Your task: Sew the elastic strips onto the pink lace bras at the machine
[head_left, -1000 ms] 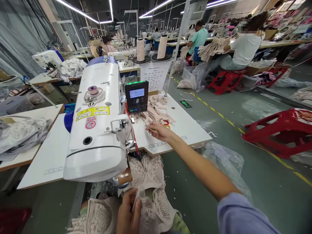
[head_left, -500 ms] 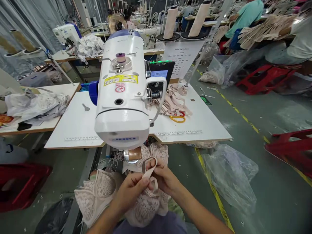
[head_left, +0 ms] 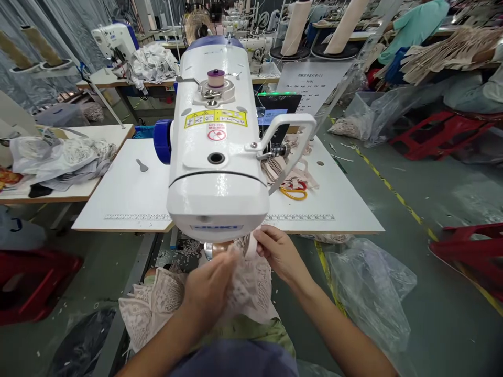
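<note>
A pale pink lace bra (head_left: 255,285) hangs just below the head of the white sewing machine (head_left: 218,193). My left hand (head_left: 208,283) is closed on the bra's upper edge, slightly blurred, with its fingertips partly hidden. To the right, my right hand (head_left: 281,254) pinches a pale strap (head_left: 250,246) between thumb and fingers, close under the machine head. The metal arm end (head_left: 214,250) shows behind my left hand; the needle area is hidden by the head. More lace bras (head_left: 153,309) lie to the left of my lap.
The white table (head_left: 129,193) carries a printed ruler along its front edge. Orange-handled scissors (head_left: 294,194) and a pile of pale straps (head_left: 279,170) lie right of the machine. A plastic bag (head_left: 373,293) and red stools (head_left: 471,256) stand on the floor. Other people sit at the back right.
Both hands have moved up toward the machine head, carrying the bra and strap; the hands are farther apart. The view has shifted, and the machine appears larger and farther right.
</note>
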`<state>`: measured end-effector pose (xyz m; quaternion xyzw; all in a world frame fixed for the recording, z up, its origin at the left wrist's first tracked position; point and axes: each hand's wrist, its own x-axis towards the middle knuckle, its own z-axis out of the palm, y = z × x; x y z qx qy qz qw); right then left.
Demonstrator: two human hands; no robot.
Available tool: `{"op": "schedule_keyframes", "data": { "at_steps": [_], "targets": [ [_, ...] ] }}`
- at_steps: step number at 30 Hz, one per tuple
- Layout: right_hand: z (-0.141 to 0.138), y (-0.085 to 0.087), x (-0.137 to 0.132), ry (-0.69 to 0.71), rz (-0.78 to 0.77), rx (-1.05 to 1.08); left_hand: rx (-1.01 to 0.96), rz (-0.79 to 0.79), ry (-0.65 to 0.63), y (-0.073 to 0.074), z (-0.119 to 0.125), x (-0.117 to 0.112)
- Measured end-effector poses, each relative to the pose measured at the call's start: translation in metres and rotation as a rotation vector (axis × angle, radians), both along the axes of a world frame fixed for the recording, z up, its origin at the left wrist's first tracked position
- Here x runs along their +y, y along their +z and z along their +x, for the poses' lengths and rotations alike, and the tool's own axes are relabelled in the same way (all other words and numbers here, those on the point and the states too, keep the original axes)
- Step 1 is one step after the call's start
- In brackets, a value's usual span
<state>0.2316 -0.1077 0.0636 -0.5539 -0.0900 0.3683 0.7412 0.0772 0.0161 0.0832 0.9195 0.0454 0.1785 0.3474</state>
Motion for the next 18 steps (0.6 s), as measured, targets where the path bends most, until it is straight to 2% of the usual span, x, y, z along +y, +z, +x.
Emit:
{"op": "schedule_keyframes", "data": {
  "at_steps": [3,5,8,13,15,18],
  "targets": [
    [0.01,0.003,0.015,0.143,-0.052,-0.203,0.043,0.147,0.245,-0.008,-0.005,0.017],
    [0.013,0.004,0.024,0.178,-0.096,-0.33,0.121,0.137,0.312,-0.006,-0.007,0.022],
    [0.016,0.006,0.035,0.141,-0.184,-0.537,0.207,0.049,0.277,-0.001,-0.009,0.028],
    [0.019,0.011,0.045,0.062,-0.274,-0.794,0.349,-0.215,0.093,-0.001,-0.015,0.046],
    [0.019,0.012,0.047,0.051,-0.284,-0.836,0.349,-0.307,0.085,0.001,-0.016,0.049],
    [0.019,0.011,0.048,0.104,-0.284,-0.866,0.333,-0.452,0.143,0.009,-0.013,0.043]
  ]
}}
